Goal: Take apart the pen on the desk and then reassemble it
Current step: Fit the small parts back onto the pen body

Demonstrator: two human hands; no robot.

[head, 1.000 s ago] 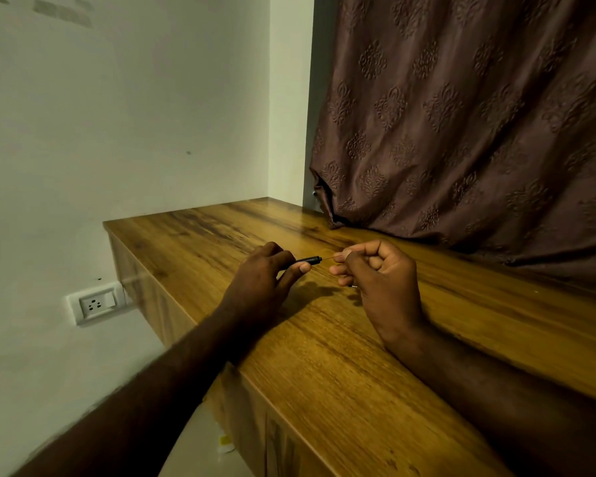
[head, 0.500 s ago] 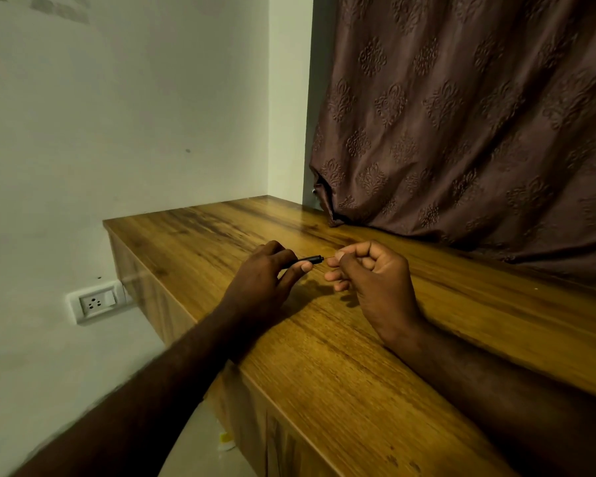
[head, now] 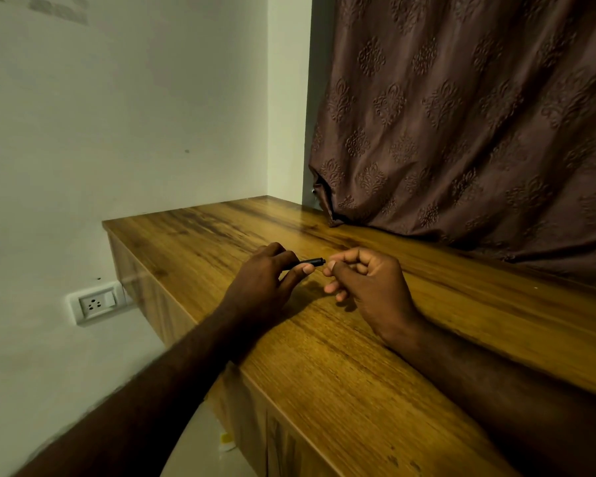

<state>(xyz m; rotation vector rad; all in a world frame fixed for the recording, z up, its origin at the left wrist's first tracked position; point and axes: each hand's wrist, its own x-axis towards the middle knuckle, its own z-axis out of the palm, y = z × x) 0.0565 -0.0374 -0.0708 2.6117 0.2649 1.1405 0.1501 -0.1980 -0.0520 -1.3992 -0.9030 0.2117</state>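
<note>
my left hand (head: pixel 262 287) holds the pen (head: pixel 309 262) just above the counter (head: pixel 341 356), thumb and fingers (head: pixel 305 269) clamped on its dark barrel; only the barrel's right end shows, pointing right toward the other hand. my right hand (head: pixel 369 287) is curled just beside that open end, thumb and forefinger pinched together at the tip; whether they grip a small part i cannot tell. both forearms rest on the counter's near edge. the hands sit mid-counter, near the front. far right, a brown patterned curtain (head: pixel 479 115) hangs down to the counter's far side. left, a white wall (head: pixel 117 115) carries a socket (head: pixel 95 302) below counter level.
</note>
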